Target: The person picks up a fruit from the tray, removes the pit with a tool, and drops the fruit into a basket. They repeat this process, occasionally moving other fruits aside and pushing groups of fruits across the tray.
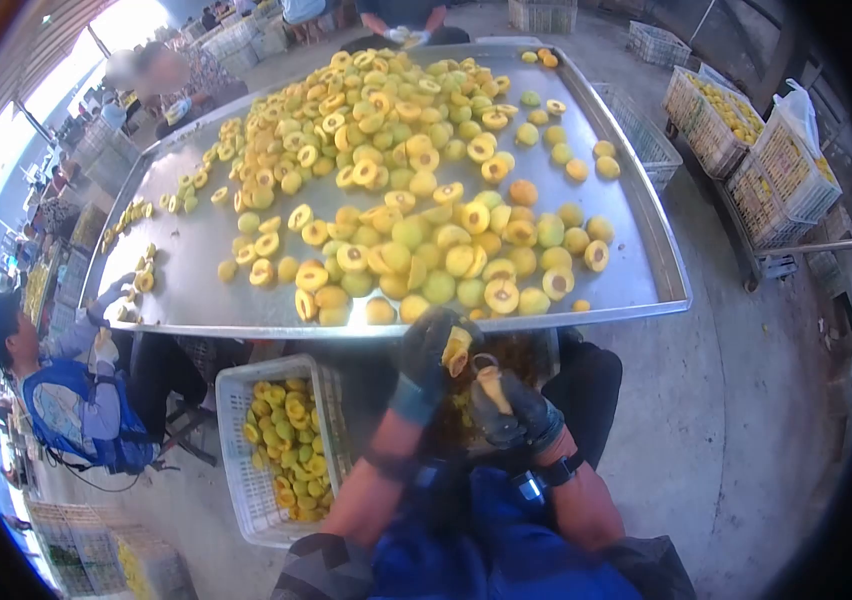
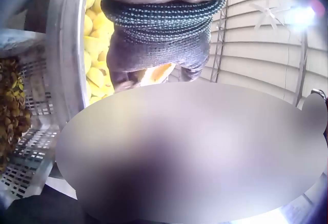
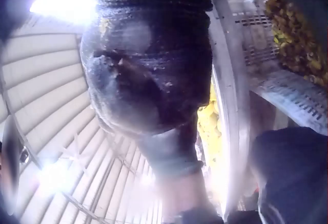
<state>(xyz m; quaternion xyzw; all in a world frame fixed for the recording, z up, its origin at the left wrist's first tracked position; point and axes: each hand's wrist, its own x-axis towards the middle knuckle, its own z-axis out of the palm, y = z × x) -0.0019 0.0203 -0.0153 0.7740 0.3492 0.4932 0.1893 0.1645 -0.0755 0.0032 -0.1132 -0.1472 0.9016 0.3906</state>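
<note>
My gloved left hand [image 1: 424,360] grips a yellow peach half [image 1: 457,352] just below the near edge of the metal table [image 1: 646,270]. In my gloved right hand [image 1: 511,422] is a pitting tool [image 1: 492,388] with a pale handle and a curved metal loop. The loop points up toward the peach half, close beside it. In the left wrist view, the glove [image 2: 159,49] shows with a bit of orange flesh [image 2: 163,72] past it; a blur covers the lower part. The right wrist view shows the curled back of the dark glove [image 3: 148,70]; the tool is hidden there.
Halved and whole peaches [image 1: 411,235] are heaped on the table, whose raised rim runs in front of me. A white crate [image 1: 236,450] of peach halves stands at my left. Another crate [image 3: 302,95] with brownish scraps sits below the table edge. A seated person [image 1: 96,400] works at the left.
</note>
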